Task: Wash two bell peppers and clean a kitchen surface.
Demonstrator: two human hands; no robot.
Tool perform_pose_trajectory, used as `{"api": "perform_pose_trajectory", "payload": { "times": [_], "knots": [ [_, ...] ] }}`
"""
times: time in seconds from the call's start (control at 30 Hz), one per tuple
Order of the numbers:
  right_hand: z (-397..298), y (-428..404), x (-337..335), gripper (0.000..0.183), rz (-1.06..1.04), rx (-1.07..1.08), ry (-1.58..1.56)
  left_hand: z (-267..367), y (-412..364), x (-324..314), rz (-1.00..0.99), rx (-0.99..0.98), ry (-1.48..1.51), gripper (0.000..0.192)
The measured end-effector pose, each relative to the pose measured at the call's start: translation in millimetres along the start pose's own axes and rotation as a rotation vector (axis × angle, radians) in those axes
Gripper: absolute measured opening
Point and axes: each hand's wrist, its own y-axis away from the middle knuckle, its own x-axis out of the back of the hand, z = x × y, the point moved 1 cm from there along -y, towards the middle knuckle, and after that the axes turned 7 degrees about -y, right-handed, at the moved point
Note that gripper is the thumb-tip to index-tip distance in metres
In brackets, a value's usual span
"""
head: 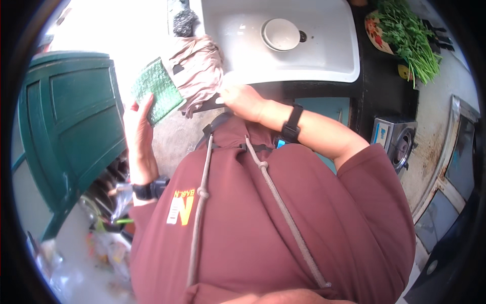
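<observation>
My left hand holds up a green scouring pad, with the thumb across its lower part. To the pad's right, a crumpled pinkish-beige cloth hangs over the corner of the dark counter. My right hand is at the sink's near left corner, close to the cloth's right side. Its fingers look curled, but glare washes them out, and I cannot see whether anything is between them. A white bowl sits in the pale sink, beside the drain hole.
Steel-wool-like scrubber lies behind the cloth. Leafy green herbs overhang a floral-patterned container at the right. A gas stove stands nearer on that side. A green panelled door and bagged clutter are at the left.
</observation>
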Motion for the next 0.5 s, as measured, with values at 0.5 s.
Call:
{"api": "perform_pose_trajectory", "payload": {
  "times": [0.5],
  "knots": [
    [31.2, 19.3, 108.2, 0.026, 0.145, -0.581, -1.909, 5.2, -24.4, -49.6, -0.186, 0.039, 0.330, 0.032]
  ]
}}
